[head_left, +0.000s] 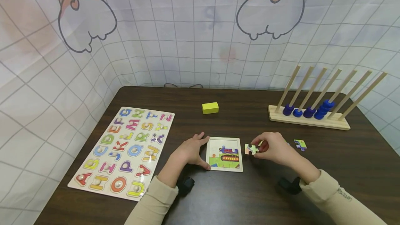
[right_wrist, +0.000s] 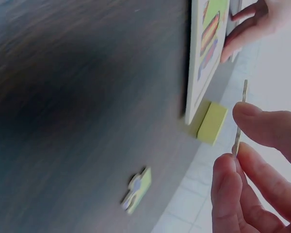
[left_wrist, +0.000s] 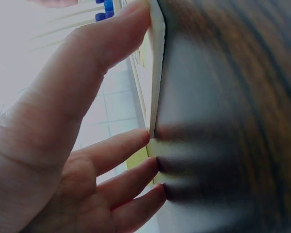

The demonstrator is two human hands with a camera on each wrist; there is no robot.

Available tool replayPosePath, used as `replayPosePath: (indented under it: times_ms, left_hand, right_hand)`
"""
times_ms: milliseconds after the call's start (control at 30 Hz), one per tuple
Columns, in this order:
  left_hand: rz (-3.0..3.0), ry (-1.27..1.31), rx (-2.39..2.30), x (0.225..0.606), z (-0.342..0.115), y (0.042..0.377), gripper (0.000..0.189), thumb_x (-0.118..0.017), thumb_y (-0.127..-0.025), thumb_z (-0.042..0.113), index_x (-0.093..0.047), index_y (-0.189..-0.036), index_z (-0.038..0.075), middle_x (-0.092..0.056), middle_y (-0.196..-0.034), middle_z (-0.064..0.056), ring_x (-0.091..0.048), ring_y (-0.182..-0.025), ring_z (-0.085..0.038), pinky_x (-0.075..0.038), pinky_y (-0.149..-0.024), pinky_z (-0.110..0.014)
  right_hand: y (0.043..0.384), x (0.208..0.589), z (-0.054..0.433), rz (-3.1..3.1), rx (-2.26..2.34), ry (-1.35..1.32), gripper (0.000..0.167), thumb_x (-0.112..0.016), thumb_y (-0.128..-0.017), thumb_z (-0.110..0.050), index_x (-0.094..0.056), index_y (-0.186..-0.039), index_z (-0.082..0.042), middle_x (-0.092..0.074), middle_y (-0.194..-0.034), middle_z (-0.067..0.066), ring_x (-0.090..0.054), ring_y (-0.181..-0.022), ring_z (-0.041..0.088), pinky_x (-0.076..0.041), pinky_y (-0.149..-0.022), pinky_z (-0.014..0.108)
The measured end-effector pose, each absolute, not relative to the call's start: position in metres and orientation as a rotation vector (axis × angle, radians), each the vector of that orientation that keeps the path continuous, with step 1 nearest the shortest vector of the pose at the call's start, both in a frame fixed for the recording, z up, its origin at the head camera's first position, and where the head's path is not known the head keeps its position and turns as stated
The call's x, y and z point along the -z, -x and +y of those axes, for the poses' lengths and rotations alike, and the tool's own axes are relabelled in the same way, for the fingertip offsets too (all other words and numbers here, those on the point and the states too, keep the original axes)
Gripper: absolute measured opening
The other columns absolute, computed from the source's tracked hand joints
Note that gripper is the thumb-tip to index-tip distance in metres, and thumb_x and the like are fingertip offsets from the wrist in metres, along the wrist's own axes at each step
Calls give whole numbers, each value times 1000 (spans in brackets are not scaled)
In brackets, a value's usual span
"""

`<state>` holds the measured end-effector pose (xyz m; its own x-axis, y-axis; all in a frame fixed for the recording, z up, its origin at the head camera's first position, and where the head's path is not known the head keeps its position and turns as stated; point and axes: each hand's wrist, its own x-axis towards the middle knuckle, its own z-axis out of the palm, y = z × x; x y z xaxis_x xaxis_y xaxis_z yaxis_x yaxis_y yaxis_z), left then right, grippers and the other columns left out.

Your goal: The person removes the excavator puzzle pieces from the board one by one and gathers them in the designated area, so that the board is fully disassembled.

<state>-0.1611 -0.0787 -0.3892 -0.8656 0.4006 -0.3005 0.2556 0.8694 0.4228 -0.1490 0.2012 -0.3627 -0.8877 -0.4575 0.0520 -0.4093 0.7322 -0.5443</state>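
Block (head_left: 210,108) and abacus (head_left: 312,122) beyond puzzle tray (head_left: 214,144), left grip (head_left: 191,151) wide, right grip (head_left: 273,148) narrow on piece (head_left: 248,148)

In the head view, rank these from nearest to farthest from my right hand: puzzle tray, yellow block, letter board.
From the right hand:
1. Puzzle tray: just to its left.
2. Yellow block: also left, but farther back.
3. Letter board: far left, past the tray.

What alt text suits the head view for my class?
The right hand pinches a puzzle piece beside a partly filled tray, whose left side the left hand touches. On the table, a letter board lies left, a yellow block beyond, and a peg rack far right.
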Motion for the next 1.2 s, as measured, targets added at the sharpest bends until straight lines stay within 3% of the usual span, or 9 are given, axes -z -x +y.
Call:
replayPosePath:
  times_ms: [533, 1200]
  left_hand:
    - [2656, -474, -531, 389, -79, 161, 100, -85, -59, 40, -35, -142, 14, -23, -150, -7, -20, -136, -28, -24, -105, -49]
    - [2660, -471, -512, 388, -78, 161, 100, -84, -59, 41, -34, -142, 14, -22, -150, -7, -20, -136, -28, -25, -105, -49]
  right_hand:
    - [146, 374, 231, 2848, 807, 621, 24, -79, -66, -5, -69, -86, 0, -64, -77, 2, -56, -61, 9, -48, -55, 22]
    - [152, 386, 234, 2767, 757, 618, 24, -81, -64, -4, -68, -84, 2, -65, -78, 6, -54, -60, 9, -48, -53, 22]
